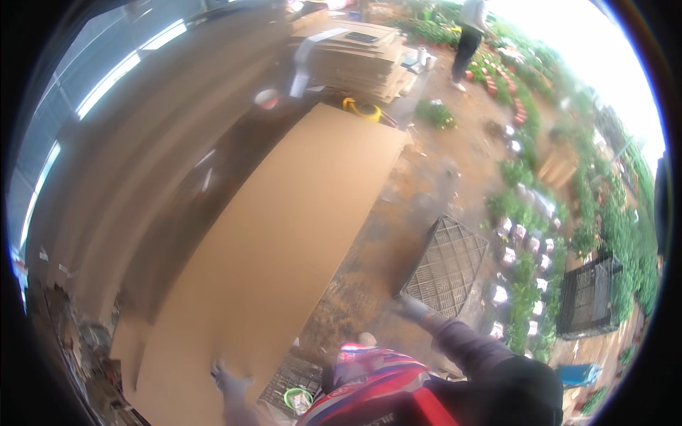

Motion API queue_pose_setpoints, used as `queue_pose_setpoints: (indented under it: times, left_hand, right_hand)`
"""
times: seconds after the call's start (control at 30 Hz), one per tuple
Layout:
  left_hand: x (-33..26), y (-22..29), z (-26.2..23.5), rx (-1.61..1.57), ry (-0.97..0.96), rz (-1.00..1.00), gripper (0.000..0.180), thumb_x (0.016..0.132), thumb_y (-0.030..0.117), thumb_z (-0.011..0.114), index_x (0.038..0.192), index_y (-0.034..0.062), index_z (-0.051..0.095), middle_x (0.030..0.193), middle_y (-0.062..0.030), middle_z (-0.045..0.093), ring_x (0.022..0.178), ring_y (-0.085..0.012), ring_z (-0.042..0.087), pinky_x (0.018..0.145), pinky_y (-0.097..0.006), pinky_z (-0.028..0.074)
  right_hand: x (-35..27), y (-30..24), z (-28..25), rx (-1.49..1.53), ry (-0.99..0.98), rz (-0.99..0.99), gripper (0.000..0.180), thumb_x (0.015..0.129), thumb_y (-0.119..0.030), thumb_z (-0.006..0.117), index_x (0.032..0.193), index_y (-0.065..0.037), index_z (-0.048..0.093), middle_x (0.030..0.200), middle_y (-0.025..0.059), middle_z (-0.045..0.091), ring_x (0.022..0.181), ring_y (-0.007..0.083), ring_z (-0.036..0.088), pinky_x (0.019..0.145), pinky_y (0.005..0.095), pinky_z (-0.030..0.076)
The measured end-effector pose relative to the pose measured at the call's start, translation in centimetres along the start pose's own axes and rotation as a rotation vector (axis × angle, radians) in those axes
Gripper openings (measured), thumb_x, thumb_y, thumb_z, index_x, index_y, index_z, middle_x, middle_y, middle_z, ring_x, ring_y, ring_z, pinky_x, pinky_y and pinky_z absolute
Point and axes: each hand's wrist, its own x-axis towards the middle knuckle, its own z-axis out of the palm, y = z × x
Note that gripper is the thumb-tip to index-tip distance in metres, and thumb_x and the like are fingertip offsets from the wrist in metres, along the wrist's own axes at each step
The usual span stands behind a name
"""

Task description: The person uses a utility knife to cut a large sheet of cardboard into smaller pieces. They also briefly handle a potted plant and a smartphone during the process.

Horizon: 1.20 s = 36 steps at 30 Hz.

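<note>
Shows a work area at floor level, bent toward the rim by the fisheye lens, with a brown, patchy ground [437, 181] running down the middle. Includes at far left a greyish wall [78, 60] with bright strips, and before it a large brown banded surface [128, 206], too blurred to identify. Places at the top a stack of cardboard [355, 71] of uneven edges, with a red-and-white round container [266, 99] to its lower left and a yellow object [364, 109] just below. Features on the right green plants [600, 206] and rows of pale-wrapped pots [508, 255], with a second dark crate [588, 302] among them; at upper right, another person [469, 42], standing well apart. Centres on a long, plain cardboard sheet [277, 227], face up and slanting from lower left to upper middle, its far end near the yellow object. Sets a dark lattice crate [449, 263] to the right of the sheet, apart from it, and a green-rimmed bowl [298, 399] beside the near end. Depicts the left hand [233, 387] reaching up from the lower edge over the near end of the sheet, fingers spread apart and clasping nothing visible; cannot confirm contact. Depicts the right hand [413, 309] at the end of a dark-sleeved arm [472, 348], extended forward and leftward to the crate's near corner; cannot tell, through blur, a grip from loose fingers.
</note>
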Motion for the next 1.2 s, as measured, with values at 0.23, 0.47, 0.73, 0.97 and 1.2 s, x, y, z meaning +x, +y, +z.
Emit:
queue_pose_setpoints:
  times: [0.23, 0.47, 0.73, 0.97, 1.2]
  left_hand:
    - [7.6, 7.9, -0.3, 0.164, 0.053, 0.141, 0.088, 0.055, 0.023, 0.089, 0.129, 0.0004, 0.048, 0.131, -0.0227, 0.049, 0.122, -0.0407, 0.047, 0.102, -0.05, 0.043]
    - [18.9, 21.8, -4.4, -0.09, -0.065, 0.286, 0.064, 0.064, 0.017, 0.083, 0.12, -0.0022, 0.057, 0.12, -0.0255, 0.057, 0.115, -0.0413, 0.054, 0.101, -0.049, 0.044]
    - [27.8, 51.8, -3.7, -0.131, -0.155, 0.899, 0.079, 0.062, 0.019, 0.086, 0.129, -0.0013, 0.05, 0.13, -0.0214, 0.054, 0.124, -0.0373, 0.049, 0.107, -0.044, 0.039]
    - [28.5, 59.2, -1.9, -0.103, -0.307, 0.807, 0.086, 0.055, 0.02, 0.091, 0.127, -0.002, 0.049, 0.134, -0.0262, 0.047, 0.128, -0.04, 0.044, 0.109, -0.045, 0.037]
    - [27.5, 58.7, 2.9, -0.019, -0.194, 0.552, 0.101, 0.048, 0.023, 0.094, 0.132, -0.0001, 0.042, 0.142, -0.0239, 0.037, 0.134, -0.0396, 0.034, 0.113, -0.045, 0.033]
  right_hand:
    - [7.9, 2.2, -5.2, 1.013, -0.008, 0.935, 0.053, 0.086, -0.049, 0.062, 0.115, -0.004, 0.064, 0.108, 0.0229, 0.067, 0.101, 0.0357, 0.066, 0.086, 0.0434, 0.051]
    - [15.5, 5.3, -6.9, 0.82, -0.458, 0.629, 0.046, 0.084, -0.046, 0.062, 0.111, -0.008, 0.064, 0.104, 0.0195, 0.069, 0.099, 0.0392, 0.064, 0.084, 0.0474, 0.049]
    - [14.0, 16.1, -9.0, 1.021, -0.25, 0.904, 0.045, 0.086, -0.044, 0.059, 0.114, -0.01, 0.065, 0.107, 0.0205, 0.068, 0.103, 0.0383, 0.064, 0.089, 0.0444, 0.048]
    - [0.6, 26.4, -7.9, 0.745, -0.265, 1.15, 0.045, 0.087, -0.044, 0.057, 0.107, -0.005, 0.068, 0.102, 0.0195, 0.069, 0.096, 0.0368, 0.066, 0.084, 0.0434, 0.051]
    - [-14.7, 28.5, 2.7, 0.855, -0.458, 1.569, 0.039, 0.093, -0.04, 0.051, 0.099, -0.007, 0.071, 0.087, 0.0133, 0.07, 0.079, 0.0244, 0.069, 0.067, 0.0371, 0.054]
